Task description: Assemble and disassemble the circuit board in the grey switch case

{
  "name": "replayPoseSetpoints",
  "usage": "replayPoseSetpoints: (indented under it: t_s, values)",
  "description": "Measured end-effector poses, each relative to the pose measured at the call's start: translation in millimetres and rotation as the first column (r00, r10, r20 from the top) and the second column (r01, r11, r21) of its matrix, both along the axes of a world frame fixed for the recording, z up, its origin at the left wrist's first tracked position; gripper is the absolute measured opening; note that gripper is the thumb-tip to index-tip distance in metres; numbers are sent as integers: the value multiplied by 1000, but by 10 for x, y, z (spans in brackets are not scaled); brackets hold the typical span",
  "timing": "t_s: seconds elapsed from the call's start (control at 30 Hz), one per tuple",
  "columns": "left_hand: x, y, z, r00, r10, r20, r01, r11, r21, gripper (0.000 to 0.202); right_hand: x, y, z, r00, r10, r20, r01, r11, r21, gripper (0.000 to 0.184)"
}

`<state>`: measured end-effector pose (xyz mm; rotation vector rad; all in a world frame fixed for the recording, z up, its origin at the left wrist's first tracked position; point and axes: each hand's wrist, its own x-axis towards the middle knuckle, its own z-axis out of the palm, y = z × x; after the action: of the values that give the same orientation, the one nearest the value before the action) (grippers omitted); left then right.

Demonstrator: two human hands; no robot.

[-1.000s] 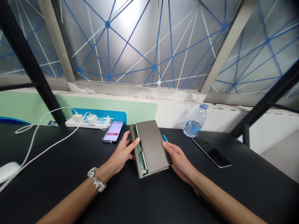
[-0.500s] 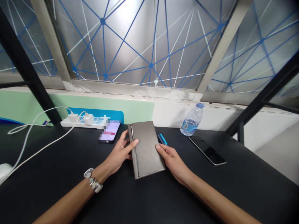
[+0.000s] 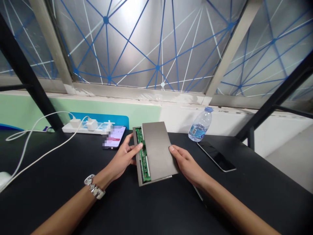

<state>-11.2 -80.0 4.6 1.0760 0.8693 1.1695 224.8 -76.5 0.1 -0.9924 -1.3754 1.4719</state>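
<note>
Starting at the far left, you have a rounded white mouse (image 3: pixel 3 179) at the picture's edge, and white charger cables (image 3: pixel 36 153) trailing back to a white power strip (image 3: pixel 85 126) against the wall. Just right of it, a black smartphone with a lit screen (image 3: pixel 114 137) lies flat on the black tabletop (image 3: pixel 146 212).

Your left hand (image 3: pixel 121 160), with a silver wristwatch (image 3: pixel 94 188) behind it, is closed on the left edge of a flat grey metal case (image 3: pixel 140 176). The thumb lies across the top and the fingers curl behind the edge. The case sits mid-view between your two hands, with its far end tipped up. I cannot tell whether its near end touches the table. Its grey sliding lid (image 3: pixel 158 150) sits offset to the right, baring a strip of green circuit board (image 3: pixel 144 160).

Your right hand (image 3: pixel 189 164) clamps the right side, thumb on top of the lid and fingers underneath. Further right, a clear plastic water bottle with a blue cap (image 3: pixel 199 129) stands by the wall, with a slim dark tablet (image 3: pixel 216 156) lying near it.

The case looks stiff and fairly light, since fingertips alone carry it. Its smooth metal is probably slippery, and the lid can likely travel on its own, so pinch the body and the lid together. Take it by the long side edges, as you have it. Treat the bared board as the fragile part, and note that your left thumb is very near it.
</note>
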Motion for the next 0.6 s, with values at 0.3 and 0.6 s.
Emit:
replayPoseSetpoints:
  t_s: [0.3,0.6]
  values:
    - [15,-8,-38,999,-19,-33,20,1000,21,67,-80,-53,-77,995,9,104,-11,1000,17,39]
    - [32,-27,-47,1000,-24,-13,25,999,25,68,-71,-69,-5,975,19,222,-36,997,72,39]
